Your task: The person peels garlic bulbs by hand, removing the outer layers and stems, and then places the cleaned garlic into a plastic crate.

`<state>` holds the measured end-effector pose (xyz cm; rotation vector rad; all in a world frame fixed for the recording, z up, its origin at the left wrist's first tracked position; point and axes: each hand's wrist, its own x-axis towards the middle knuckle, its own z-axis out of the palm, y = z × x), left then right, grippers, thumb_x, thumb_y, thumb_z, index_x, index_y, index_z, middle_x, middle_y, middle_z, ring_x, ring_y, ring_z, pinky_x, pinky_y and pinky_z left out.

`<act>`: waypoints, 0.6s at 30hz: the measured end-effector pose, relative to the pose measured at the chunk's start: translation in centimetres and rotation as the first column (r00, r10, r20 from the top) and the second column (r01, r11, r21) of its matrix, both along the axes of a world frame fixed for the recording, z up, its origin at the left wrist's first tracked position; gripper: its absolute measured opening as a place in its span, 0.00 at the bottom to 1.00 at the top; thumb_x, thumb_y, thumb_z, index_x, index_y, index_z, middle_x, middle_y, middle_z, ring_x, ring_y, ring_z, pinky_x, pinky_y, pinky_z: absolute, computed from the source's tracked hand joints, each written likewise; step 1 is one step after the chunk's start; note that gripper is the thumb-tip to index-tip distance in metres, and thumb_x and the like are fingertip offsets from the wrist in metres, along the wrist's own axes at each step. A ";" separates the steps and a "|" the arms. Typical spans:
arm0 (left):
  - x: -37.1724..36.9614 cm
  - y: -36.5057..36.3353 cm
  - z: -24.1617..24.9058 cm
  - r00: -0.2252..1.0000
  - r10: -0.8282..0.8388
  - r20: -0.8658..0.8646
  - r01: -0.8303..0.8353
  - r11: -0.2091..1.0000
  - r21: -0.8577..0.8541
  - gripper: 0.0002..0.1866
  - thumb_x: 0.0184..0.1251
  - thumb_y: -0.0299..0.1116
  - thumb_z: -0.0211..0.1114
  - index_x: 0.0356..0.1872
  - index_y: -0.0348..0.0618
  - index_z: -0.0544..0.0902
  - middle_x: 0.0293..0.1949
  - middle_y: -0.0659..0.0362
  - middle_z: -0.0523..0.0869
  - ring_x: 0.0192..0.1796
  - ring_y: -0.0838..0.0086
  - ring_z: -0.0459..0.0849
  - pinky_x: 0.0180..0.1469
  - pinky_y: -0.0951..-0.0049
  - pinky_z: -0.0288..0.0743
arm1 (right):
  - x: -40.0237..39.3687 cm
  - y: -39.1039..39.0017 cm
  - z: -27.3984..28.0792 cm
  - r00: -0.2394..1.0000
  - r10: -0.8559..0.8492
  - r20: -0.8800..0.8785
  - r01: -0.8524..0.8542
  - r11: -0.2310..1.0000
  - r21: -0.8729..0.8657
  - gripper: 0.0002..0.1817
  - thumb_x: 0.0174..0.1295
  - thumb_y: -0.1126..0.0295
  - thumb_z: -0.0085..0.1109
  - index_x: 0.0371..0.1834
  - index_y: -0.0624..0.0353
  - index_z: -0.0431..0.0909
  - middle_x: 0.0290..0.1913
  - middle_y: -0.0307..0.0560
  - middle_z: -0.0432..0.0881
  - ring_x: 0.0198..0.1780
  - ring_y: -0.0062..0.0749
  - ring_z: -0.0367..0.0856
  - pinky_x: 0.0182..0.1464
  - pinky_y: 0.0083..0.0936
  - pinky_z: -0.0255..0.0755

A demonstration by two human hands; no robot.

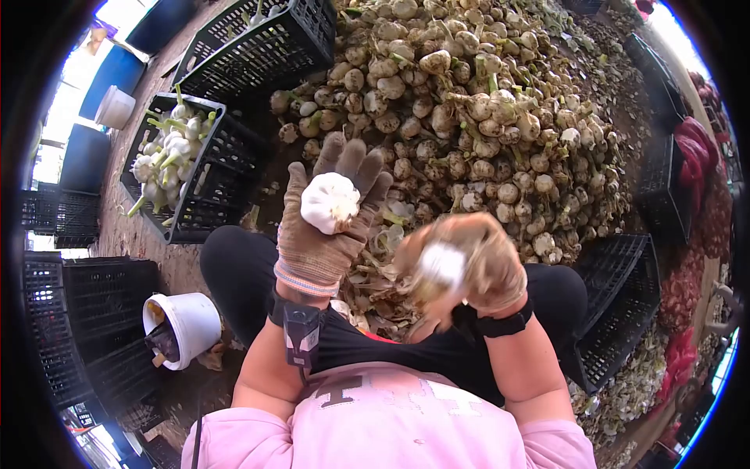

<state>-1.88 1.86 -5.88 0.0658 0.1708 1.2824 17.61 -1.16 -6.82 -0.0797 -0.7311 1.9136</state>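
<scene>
My left hand [312, 242], in a brown work glove, lies palm up with its fingers spread. A clean white garlic bulb [324, 202] rests on the palm and fingers, root side to the right. My right hand [492, 266], gloved too, is smeared by motion, its fingers curled round a white, blurred garlic bulb [442, 264]. Between and below the hands, dry peeled skins [375, 293] lie over my lap and the ground. Beyond my hands spreads a big heap of unpeeled, soil-stained garlic [484, 125].
To the left, a black crate [187, 211] holds cleaned garlic with green stems [173, 148]. Another crate [258, 55] stands behind it. A white bucket [195, 328] sits by my left knee. An additional black crate [621, 313] is at my right, with red net bags [694, 148] farther off.
</scene>
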 end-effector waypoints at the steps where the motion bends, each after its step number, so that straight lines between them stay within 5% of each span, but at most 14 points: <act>1: -0.1 0.0 -0.2 1.000 0.007 -0.015 -0.008 0.998 -0.065 0.27 0.70 0.54 0.46 0.58 0.42 0.70 0.53 0.52 0.78 0.61 0.57 0.71 0.66 0.53 0.62 | 0.2 0.0 2.2 0.999 0.050 0.012 -0.041 0.918 -0.394 0.22 0.53 0.59 0.67 0.42 0.65 0.75 0.36 0.51 0.80 0.37 0.37 0.80 0.42 0.29 0.77; 3: 0.4 -0.3 0.1 0.995 0.051 -0.080 -0.061 0.989 -0.132 0.28 0.69 0.55 0.46 0.57 0.40 0.71 0.49 0.52 0.80 0.57 0.57 0.75 0.65 0.52 0.63 | 1.4 2.7 -0.6 0.963 0.269 0.028 -0.190 0.747 -0.637 0.14 0.54 0.68 0.65 0.37 0.62 0.72 0.31 0.43 0.76 0.33 0.28 0.77 0.36 0.23 0.74; 4: 0.6 -0.4 0.7 0.995 0.054 -0.085 -0.066 0.986 -0.151 0.28 0.69 0.54 0.48 0.58 0.40 0.70 0.48 0.52 0.80 0.55 0.57 0.76 0.63 0.53 0.66 | -0.6 2.0 2.4 0.810 -0.054 0.584 0.172 0.974 -0.149 0.08 0.56 0.74 0.60 0.32 0.59 0.69 0.29 0.37 0.72 0.31 0.20 0.72 0.34 0.18 0.70; 5: 0.8 -0.5 1.2 0.994 0.057 -0.089 -0.071 0.983 -0.170 0.28 0.68 0.54 0.49 0.59 0.41 0.69 0.48 0.52 0.80 0.54 0.57 0.77 0.61 0.55 0.69 | -1.7 1.9 1.0 0.676 -0.220 0.703 0.268 0.962 0.044 0.10 0.57 0.75 0.58 0.40 0.60 0.70 0.34 0.38 0.74 0.32 0.18 0.72 0.35 0.16 0.70; 7: 0.9 -0.6 2.2 0.991 0.026 -0.128 -0.048 0.983 -0.174 0.27 0.68 0.50 0.52 0.60 0.41 0.68 0.47 0.52 0.80 0.54 0.57 0.77 0.59 0.57 0.72 | -2.7 1.3 0.8 0.758 -0.194 0.622 0.283 0.958 -0.046 0.14 0.57 0.75 0.56 0.47 0.61 0.70 0.37 0.37 0.74 0.33 0.16 0.70 0.36 0.15 0.69; 8: 0.9 -0.6 2.4 0.986 -0.001 -0.166 -0.029 0.984 -0.176 0.27 0.68 0.47 0.54 0.61 0.41 0.67 0.46 0.51 0.80 0.55 0.57 0.77 0.56 0.60 0.74 | -2.8 1.5 0.4 0.743 -0.259 0.617 0.265 0.960 0.084 0.18 0.58 0.73 0.57 0.52 0.60 0.69 0.40 0.36 0.74 0.35 0.16 0.70 0.37 0.15 0.69; 9: 1.1 -0.7 2.3 0.987 -0.003 -0.164 -0.026 0.984 -0.178 0.27 0.68 0.47 0.54 0.61 0.41 0.67 0.46 0.51 0.80 0.55 0.57 0.77 0.56 0.60 0.74 | -2.6 1.5 0.7 0.741 -0.259 0.620 0.267 0.960 0.083 0.18 0.58 0.73 0.57 0.52 0.60 0.69 0.40 0.36 0.74 0.35 0.16 0.70 0.37 0.15 0.69; 11: 1.7 -0.9 2.2 0.964 0.065 -0.258 -0.099 0.988 -0.121 0.27 0.65 0.40 0.59 0.63 0.43 0.65 0.47 0.51 0.79 0.55 0.58 0.77 0.52 0.65 0.78 | -2.3 1.6 1.7 0.810 -0.045 0.585 0.192 0.962 -0.192 0.17 0.58 0.71 0.58 0.50 0.60 0.70 0.40 0.35 0.74 0.37 0.14 0.71 0.37 0.15 0.69; 13: 1.8 -1.1 2.5 0.957 0.035 -0.288 -0.059 0.995 -0.076 0.27 0.65 0.40 0.60 0.62 0.43 0.65 0.47 0.53 0.78 0.55 0.59 0.77 0.52 0.68 0.78 | -2.3 1.7 0.8 0.833 -0.043 0.551 0.181 0.964 -0.197 0.15 0.58 0.68 0.60 0.46 0.60 0.73 0.38 0.36 0.76 0.36 0.14 0.71 0.36 0.15 0.69; 15: 1.7 -1.2 2.4 0.854 0.033 -0.520 -0.076 0.995 -0.061 0.28 0.66 0.44 0.59 0.62 0.42 0.66 0.47 0.55 0.77 0.54 0.62 0.78 0.52 0.70 0.78 | -2.4 1.5 0.9 0.702 -0.182 0.688 0.221 0.975 0.033 0.15 0.56 0.66 0.63 0.42 0.61 0.75 0.34 0.36 0.77 0.34 0.16 0.72 0.36 0.16 0.70; 17: 1.9 -1.5 2.2 0.801 0.055 -0.597 -0.098 0.994 -0.041 0.28 0.65 0.45 0.60 0.61 0.41 0.67 0.45 0.57 0.77 0.51 0.67 0.79 0.50 0.72 0.78 | -2.6 1.4 1.6 0.683 -0.147 0.716 0.240 0.970 -0.029 0.16 0.52 0.65 0.67 0.39 0.62 0.77 0.31 0.36 0.78 0.34 0.17 0.73 0.36 0.18 0.71; 18: 2.2 -1.6 2.1 0.741 0.073 -0.668 -0.113 0.993 -0.016 0.28 0.65 0.46 0.60 0.60 0.40 0.68 0.43 0.59 0.78 0.48 0.71 0.79 0.48 0.75 0.77 | -2.3 1.6 1.8 0.541 -0.208 0.815 0.170 0.976 0.137 0.16 0.50 0.66 0.69 0.39 0.63 0.78 0.31 0.37 0.79 0.34 0.17 0.73 0.36 0.18 0.71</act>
